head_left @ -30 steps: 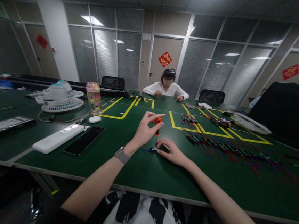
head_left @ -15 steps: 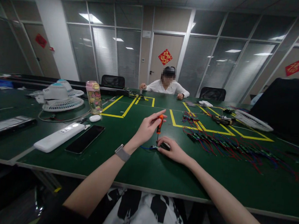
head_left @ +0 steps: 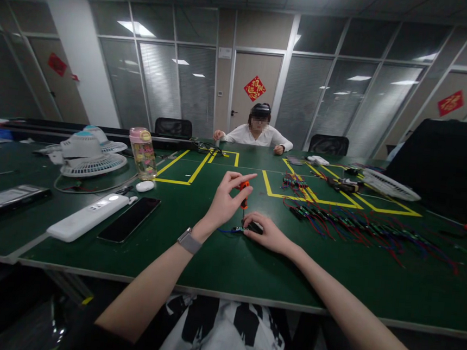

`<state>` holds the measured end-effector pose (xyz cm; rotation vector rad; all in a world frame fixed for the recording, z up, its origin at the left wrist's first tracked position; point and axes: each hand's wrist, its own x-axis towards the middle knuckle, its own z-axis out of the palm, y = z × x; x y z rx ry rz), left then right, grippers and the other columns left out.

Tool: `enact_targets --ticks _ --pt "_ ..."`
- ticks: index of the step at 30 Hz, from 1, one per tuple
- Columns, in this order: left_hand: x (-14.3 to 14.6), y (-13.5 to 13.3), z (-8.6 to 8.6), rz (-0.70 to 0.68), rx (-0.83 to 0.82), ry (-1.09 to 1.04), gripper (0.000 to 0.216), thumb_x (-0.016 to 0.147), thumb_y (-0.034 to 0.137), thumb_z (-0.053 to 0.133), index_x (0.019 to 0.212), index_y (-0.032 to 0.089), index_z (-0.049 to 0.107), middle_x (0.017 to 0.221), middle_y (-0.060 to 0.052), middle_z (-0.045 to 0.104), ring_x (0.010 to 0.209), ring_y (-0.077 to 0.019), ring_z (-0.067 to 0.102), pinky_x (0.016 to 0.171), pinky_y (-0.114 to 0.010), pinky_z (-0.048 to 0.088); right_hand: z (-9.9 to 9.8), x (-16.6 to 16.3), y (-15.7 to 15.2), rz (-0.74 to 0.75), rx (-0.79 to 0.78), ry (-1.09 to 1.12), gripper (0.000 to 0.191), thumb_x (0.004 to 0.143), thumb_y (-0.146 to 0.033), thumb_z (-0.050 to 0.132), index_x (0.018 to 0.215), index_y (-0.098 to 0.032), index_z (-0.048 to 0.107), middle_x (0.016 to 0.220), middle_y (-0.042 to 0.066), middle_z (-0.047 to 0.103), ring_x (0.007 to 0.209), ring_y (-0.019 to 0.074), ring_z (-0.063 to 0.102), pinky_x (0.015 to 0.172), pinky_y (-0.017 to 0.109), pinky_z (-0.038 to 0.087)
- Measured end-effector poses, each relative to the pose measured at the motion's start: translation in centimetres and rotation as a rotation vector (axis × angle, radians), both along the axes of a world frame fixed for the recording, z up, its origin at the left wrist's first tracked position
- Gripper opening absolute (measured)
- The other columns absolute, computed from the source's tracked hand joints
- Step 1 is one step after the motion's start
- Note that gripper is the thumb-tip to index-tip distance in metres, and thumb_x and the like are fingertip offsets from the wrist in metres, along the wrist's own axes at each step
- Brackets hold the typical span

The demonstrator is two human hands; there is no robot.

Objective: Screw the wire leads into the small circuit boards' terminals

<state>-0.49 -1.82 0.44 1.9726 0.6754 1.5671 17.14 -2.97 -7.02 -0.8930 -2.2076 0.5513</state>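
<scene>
My left hand pinches the orange handle of a small screwdriver, held upright with its tip down on a small black part with blue wires on the green table. My right hand lies over that part and presses it to the table, fingers curled on it. A watch sits on my left wrist.
A row of small parts with red and blue wires lies to the right. At the left are a black phone, a white power strip, a pink-capped bottle and white fans. A person sits across the table.
My left fingers have shifted round the screwdriver handle, turning it; the index finger is stretched out again. The right hand has stayed on the part. The view has drifted slightly.
</scene>
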Motion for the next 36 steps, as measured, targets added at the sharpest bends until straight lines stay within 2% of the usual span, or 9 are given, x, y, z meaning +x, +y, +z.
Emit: enact_targets --ticks 4,9,11,14,19,24,29,33,36 --pt "-0.06 -0.01 0.11 -0.199 -0.106 -0.019 0.036 0.089 0.023 0.048 0.125 0.021 0.057 0.103 -0.006 0.062 0.094 -0.0147 0.059 0.088 -0.030 0.047 0.06 -0.02 -0.07 -0.003 -0.001 0.001 0.004 0.081 -0.021 0.062 0.085 -0.019 0.062 0.100 0.007 0.062 0.099 0.0208 0.058 0.093 0.039 0.044" --pt "0.02 -0.14 0.01 0.067 0.024 0.007 0.029 0.080 0.025 0.064 0.108 0.022 0.068 0.101 -0.005 0.058 0.092 -0.0151 0.056 0.085 -0.027 0.047 0.02 -0.06 -0.06 -0.008 -0.003 -0.001 0.005 0.081 -0.021 0.063 0.085 -0.018 0.062 0.100 0.007 0.063 0.099 0.0212 0.058 0.094 0.040 0.043" --pt "0.03 -0.13 -0.02 0.009 0.005 0.010 0.030 0.085 0.026 0.057 0.114 0.023 0.065 0.107 -0.006 0.057 0.097 -0.0156 0.056 0.088 -0.028 0.046 -0.03 -0.08 -0.03 -0.006 -0.001 -0.001 0.005 0.081 -0.022 0.063 0.085 -0.018 0.062 0.100 0.007 0.063 0.099 0.0212 0.058 0.094 0.040 0.043" --pt "0.07 -0.05 -0.05 -0.200 -0.128 -0.021 0.037 0.091 0.026 0.046 0.126 0.021 0.056 0.103 -0.007 0.062 0.093 -0.0151 0.060 0.084 -0.029 0.049 -0.14 -0.05 0.04 -0.006 -0.002 0.006 0.005 0.081 -0.022 0.063 0.085 -0.019 0.062 0.101 0.007 0.062 0.100 0.0211 0.058 0.094 0.040 0.044" --pt "0.11 -0.05 -0.02 -0.047 -0.049 -0.030 0.031 0.083 0.025 0.060 0.113 0.022 0.066 0.104 -0.006 0.059 0.093 -0.0145 0.058 0.084 -0.026 0.048 -0.29 0.06 0.11 -0.003 0.002 0.010 0.006 0.081 -0.022 0.063 0.086 -0.019 0.061 0.101 0.007 0.062 0.099 0.0209 0.058 0.094 0.039 0.044" --pt "-0.04 -0.03 0.10 -0.176 -0.122 -0.040 0.036 0.089 0.023 0.050 0.123 0.020 0.059 0.104 -0.006 0.062 0.091 -0.0140 0.060 0.086 -0.029 0.048 -0.19 0.00 0.03 -0.013 0.002 0.006 0.005 0.081 -0.023 0.063 0.085 -0.019 0.061 0.099 0.007 0.063 0.099 0.0212 0.059 0.093 0.039 0.044" --pt "-0.04 -0.08 0.04 0.034 0.005 0.006 0.031 0.082 0.026 0.061 0.113 0.022 0.066 0.104 -0.005 0.058 0.093 -0.0146 0.057 0.086 -0.027 0.047 -0.10 -0.03 -0.02 -0.013 0.003 0.004 0.005 0.082 -0.023 0.062 0.084 -0.019 0.061 0.099 0.007 0.063 0.099 0.0215 0.059 0.093 0.039 0.044" --pt "0.06 -0.09 -0.01 -0.182 -0.114 -0.016 0.036 0.091 0.025 0.045 0.125 0.024 0.057 0.107 -0.006 0.062 0.093 -0.0144 0.060 0.086 -0.029 0.048 -0.28 0.08 0.14 -0.007 0.010 0.001 0.005 0.082 -0.023 0.062 0.085 -0.019 0.061 0.098 0.006 0.063 0.097 0.0209 0.059 0.092 0.038 0.044" --pt "0.08 -0.01 -0.08 -0.126 -0.103 -0.032 0.035 0.085 0.026 0.056 0.120 0.022 0.062 0.102 -0.006 0.061 0.090 -0.0144 0.059 0.082 -0.027 0.049 -0.35 0.09 0.19 -0.005 0.014 0.000 0.005 0.081 -0.022 0.062 0.085 -0.019 0.061 0.099 0.006 0.063 0.098 0.0214 0.059 0.093 0.038 0.044"
